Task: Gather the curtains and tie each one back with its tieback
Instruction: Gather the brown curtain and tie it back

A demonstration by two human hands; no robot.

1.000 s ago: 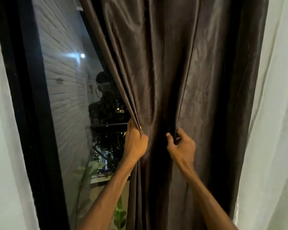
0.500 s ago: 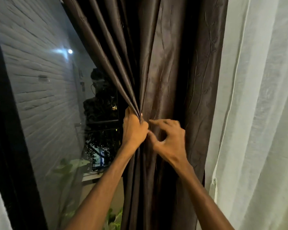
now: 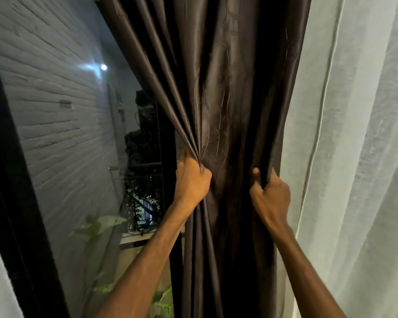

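Observation:
A dark brown curtain (image 3: pixel 230 92) hangs in front of me, bunched into folds at mid height. My left hand (image 3: pixel 191 182) grips several gathered pleats at the curtain's left edge, fist closed. My right hand (image 3: pixel 270 193) grips the curtain's right edge, thumb in front and fingers curled behind the fabric. About a hand's width of flat cloth lies between the two hands. No tieback shows in the head view.
A white sheer curtain (image 3: pixel 359 157) hangs right of the brown one. On the left, window glass (image 3: pixel 62 138) in a black frame (image 3: pixel 12 203) shows a white brick wall, a light's reflection and green plants below.
My right hand has moved from beside my left hand out to the curtain's right edge and taken hold there. The left hand keeps its hold on the pleats. The view has shifted slightly.

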